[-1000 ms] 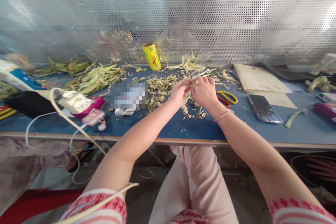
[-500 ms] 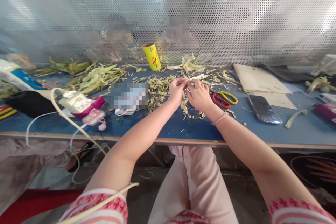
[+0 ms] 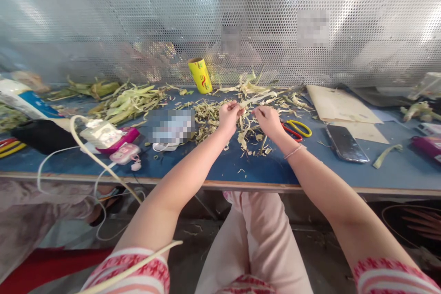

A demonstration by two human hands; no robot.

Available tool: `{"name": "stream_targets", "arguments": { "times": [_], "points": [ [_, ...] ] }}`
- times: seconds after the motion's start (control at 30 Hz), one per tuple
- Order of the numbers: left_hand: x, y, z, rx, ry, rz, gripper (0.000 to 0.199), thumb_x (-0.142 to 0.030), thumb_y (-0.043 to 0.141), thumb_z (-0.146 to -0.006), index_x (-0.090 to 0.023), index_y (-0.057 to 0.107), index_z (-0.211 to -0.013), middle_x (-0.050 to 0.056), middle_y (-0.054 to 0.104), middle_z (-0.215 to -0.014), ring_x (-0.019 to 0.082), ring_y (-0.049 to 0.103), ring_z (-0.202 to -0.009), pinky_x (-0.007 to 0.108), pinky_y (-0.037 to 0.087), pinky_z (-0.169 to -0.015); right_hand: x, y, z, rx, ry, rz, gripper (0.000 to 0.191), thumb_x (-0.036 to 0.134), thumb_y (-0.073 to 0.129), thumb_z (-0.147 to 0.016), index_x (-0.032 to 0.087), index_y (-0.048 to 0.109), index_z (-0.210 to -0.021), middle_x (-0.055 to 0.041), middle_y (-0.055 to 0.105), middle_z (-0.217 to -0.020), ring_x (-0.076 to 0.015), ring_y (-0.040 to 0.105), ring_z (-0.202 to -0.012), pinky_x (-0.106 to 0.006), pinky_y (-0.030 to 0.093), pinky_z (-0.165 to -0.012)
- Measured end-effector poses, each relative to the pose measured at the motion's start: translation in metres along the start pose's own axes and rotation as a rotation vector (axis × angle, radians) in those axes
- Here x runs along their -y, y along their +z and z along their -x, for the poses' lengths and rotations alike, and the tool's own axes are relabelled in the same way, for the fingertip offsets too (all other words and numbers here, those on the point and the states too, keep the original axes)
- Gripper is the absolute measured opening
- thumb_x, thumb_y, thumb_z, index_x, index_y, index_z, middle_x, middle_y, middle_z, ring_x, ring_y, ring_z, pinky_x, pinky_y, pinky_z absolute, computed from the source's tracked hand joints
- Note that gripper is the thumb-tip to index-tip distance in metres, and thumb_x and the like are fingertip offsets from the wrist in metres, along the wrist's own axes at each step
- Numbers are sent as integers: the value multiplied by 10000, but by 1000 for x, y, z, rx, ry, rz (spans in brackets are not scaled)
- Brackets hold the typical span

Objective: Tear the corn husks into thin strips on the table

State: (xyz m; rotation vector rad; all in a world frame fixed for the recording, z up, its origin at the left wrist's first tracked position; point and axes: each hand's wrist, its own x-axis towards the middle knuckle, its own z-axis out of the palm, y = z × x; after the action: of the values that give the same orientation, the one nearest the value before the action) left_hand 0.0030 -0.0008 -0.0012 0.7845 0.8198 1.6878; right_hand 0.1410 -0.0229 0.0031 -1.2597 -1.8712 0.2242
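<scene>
A pale plant strip pinched in my left fingers

I hold a long, flat, pale-green plant strip (image 3: 258, 98) over the middle of the table, its near end clamped between the thumb and fingers of my left hand (image 3: 229, 117). The rest slants away towards 2 o'clock, smooth and ribbon-like. Taking the strip as the clock's centre, my left hand sits at 8 o'clock and my right hand (image 3: 267, 121) at 5, apart from the left. Its fingers are curled inward; I cannot tell whether they pinch anything.

At 6 o'clock lie curled, dry-looking peelings (image 3: 243, 140). Past my left hand, between 8 and 9, spreads a crumbly heap of short green-brown scraps (image 3: 206, 115); farther out at 9, a loose bundle of long limp green leaves (image 3: 129, 105). A bright yellow printed cylinder with a hollow top (image 3: 200, 76) leans at 10. At 4 o'clock are rounded red and yellow loop handles (image 3: 299, 122), then a glossy black phone (image 3: 346, 142). Flat tan sheets (image 3: 339, 103) lie at 3, all on the blue tabletop (image 3: 220, 167). Perforated metal panelling (image 3: 193, 14) rises at 12.
</scene>
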Motion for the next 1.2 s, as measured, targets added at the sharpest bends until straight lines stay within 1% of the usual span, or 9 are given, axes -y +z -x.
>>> {"name": "stream_targets", "arguments": {
  "times": [0.07, 0.13, 0.33, 0.5, 0.6, 0.73, 0.83, 1.0, 1.2],
  "points": [
    [1, 1, 1, 11, 1, -6, 233, -39, 687, -686, -152, 536, -823, -18, 605, -739, 76, 621, -682, 299, 532, -851, -5, 5, -4, 53, 121, -115, 253, 296, 437, -883, 187, 628, -758, -40, 631, -708, -183, 598, -739, -324, 472, -738],
    [1, 3, 4, 24, -4, -19, 238, -18, 669, -674, -150, 542, -825, -11, 613, -752, 79, 620, -702, 307, 532, -864, -8, 10, -6, 74, 189, -234, 217, 331, 478, -865, 192, 625, -788, -19, 626, -693, -168, 599, -709, -303, 477, -700],
    [0, 10, 15, 95, -46, -36, 253, 27, 638, -672, -151, 547, -828, 5, 632, -779, 94, 628, -739, 313, 534, -868, -7, 14, -7, 28, 208, -427, 227, 357, 558, -815, 170, 661, -892, -50, 668, -819, -166, 611, -733, -292, 500, -668],
    [2, 10, 21, 203, -90, -41, 218, 18, 650, -690, -138, 566, -817, -1, 631, -748, 92, 633, -722, 311, 527, -875, -10, 9, -8, -103, 120, -351, 245, 368, 579, -818, 165, 715, -804, -82, 700, -925, -210, 626, -912, -327, 496, -812],
    [4, 10, 22, 226, -118, -68, 197, 15, 662, -694, -131, 572, -791, 1, 633, -713, 96, 633, -691, 312, 527, -859, -12, 7, -9, -167, 109, -308, 248, 369, 603, -815, 159, 732, -791, -101, 699, -940, -215, 631, -945, -343, 478, -877],
    [4, 9, 21, 226, -118, -81, 208, 8, 690, -679, -132, 572, -779, -1, 638, -684, 104, 638, -661, 329, 530, -844, -12, 8, -9, -114, 133, -325, 301, 441, 611, -815, 169, 736, -782, -92, 697, -887, -218, 648, -857, -357, 506, -806],
    [3, 8, 20, 230, -118, -105, 232, 4, 713, -655, -130, 574, -782, -5, 642, -683, 107, 646, -665, 332, 535, -842, -12, 10, -8, -133, 148, -325, 292, 430, 606, -817, 171, 737, -789, -78, 689, -867, -212, 647, -823, -352, 515, -761],
    [2, 6, 19, 242, -116, -123, 230, 16, 702, -639, -126, 580, -773, -7, 645, -678, 110, 653, -682, 353, 533, -883, -15, 11, -8, -172, 133, -316, 235, 363, 613, -811, 170, 747, -803, -64, 688, -856, -196, 641, -815, -333, 513, -751],
    [0, 8, 20, 229, -121, -136, 240, 77, 636, -620, -121, 600, -750, -16, 639, -684, 96, 643, -693, 349, 528, -909, -17, 8, -8, -183, 103, -317, 237, 384, 612, -819, 201, 762, -828, -58, 707, -886, -203, 646, -862, -336, 511, -777]
  ]
}}
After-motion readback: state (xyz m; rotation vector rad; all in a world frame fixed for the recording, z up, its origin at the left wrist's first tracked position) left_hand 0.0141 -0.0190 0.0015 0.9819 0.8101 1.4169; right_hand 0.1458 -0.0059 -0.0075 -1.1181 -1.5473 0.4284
